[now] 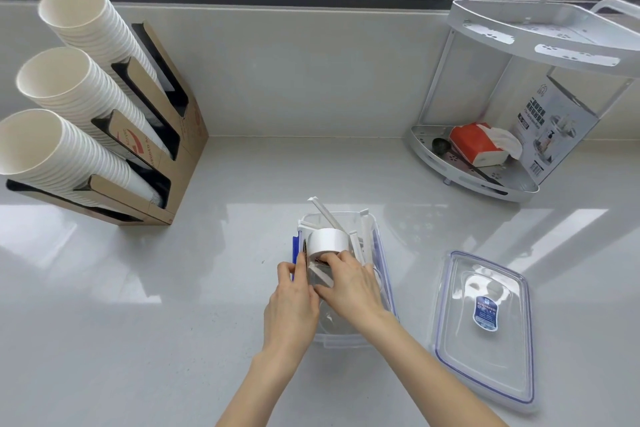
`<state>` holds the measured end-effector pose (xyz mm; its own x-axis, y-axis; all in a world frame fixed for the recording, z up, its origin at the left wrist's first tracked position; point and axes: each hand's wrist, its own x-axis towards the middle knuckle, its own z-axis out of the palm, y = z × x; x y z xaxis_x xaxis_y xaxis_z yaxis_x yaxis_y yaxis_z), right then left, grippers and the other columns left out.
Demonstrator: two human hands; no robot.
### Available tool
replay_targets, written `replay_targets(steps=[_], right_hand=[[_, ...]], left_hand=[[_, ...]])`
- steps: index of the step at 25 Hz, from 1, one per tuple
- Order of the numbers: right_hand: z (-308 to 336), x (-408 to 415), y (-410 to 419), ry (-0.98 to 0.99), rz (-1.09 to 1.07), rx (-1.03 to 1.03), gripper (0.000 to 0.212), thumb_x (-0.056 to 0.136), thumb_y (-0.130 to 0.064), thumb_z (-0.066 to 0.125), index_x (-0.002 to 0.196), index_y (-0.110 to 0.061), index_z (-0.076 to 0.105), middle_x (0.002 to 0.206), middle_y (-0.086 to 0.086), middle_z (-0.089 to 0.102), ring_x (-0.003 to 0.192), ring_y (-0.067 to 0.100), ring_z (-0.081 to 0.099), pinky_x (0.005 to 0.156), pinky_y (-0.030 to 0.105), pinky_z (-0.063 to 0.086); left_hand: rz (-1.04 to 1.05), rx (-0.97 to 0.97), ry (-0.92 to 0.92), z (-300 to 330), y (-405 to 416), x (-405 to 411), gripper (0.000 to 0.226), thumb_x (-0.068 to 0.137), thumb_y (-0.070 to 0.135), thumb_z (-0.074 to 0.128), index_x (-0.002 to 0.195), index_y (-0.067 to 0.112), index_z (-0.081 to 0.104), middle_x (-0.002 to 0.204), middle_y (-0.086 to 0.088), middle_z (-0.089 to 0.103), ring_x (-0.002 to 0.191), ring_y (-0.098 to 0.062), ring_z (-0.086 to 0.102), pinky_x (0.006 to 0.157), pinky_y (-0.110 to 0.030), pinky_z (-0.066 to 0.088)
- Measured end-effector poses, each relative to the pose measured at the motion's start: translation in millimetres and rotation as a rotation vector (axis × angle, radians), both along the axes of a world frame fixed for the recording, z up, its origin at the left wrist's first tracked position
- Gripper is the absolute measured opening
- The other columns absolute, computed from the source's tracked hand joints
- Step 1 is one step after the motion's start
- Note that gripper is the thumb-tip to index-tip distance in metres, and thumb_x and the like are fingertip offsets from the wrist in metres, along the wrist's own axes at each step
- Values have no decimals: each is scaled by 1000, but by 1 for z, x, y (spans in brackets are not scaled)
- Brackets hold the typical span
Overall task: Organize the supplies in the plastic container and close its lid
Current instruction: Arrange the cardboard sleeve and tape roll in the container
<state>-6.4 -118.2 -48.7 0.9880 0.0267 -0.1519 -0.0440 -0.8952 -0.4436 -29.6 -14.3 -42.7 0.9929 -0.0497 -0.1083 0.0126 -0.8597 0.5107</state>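
A clear plastic container (382,253) with blue clips stands on the grey counter in front of me. Several white sealing clips (323,215) stick up out of its far end. A white tape roll (327,242) stands on edge in the container, and my right hand (349,282) holds it from below. My left hand (292,305) is at the container's left wall, fingers closed on a thin dark flat item (305,250) held upright beside the roll. The clear lid (485,329) with a blue label lies flat on the counter to the right.
A cardboard holder (166,135) with three stacks of white paper cups stands at the back left. At the back right, a white two-tier corner rack (519,156) carries a red tissue pack, a dark spoon and a printed box. A window ledge runs along the rear.
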Motion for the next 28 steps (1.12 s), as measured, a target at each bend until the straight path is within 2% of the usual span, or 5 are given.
replay_targets(steps=[7,15,21,25,28], right_hand=[[-1,1,-10,-55,-62,45,29,89,-30,52,116,-19,55,118,3,56,108,25,56,89,33,37],[7,-5,-21,-57,-31,205,32,85,-24,58,117,-19,57,117,2,58,107,19,57,91,32,46],[15,-13,-56,-134,-158,301,29,88,-15,53,117,-17,59,114,2,60,96,13,55,86,20,40],[8,-22,-65,-52,-183,215,33,89,-14,51,120,-18,58,119,3,55,112,21,51,94,30,42],[5,-24,-61,-46,-175,170,32,90,-13,48,120,-18,58,116,2,56,114,18,49,92,28,41]], left_hand=[[21,-71,-9,-9,6,-3,44,96,29,27,139,28,24,117,-2,37,76,-23,53,59,-30,39],[22,-64,-91,-16,7,6,37,92,20,41,129,20,42,130,-5,38,109,-21,49,71,-30,45],[-46,18,-410,-17,9,4,10,69,26,72,74,20,65,85,-1,61,87,-15,43,67,-29,35],[-179,243,-357,-21,5,1,22,48,41,83,61,29,69,70,9,60,79,-11,37,69,-27,24],[-202,345,-298,-22,1,-2,21,42,34,85,48,29,65,64,10,58,75,-13,44,64,-30,19]])
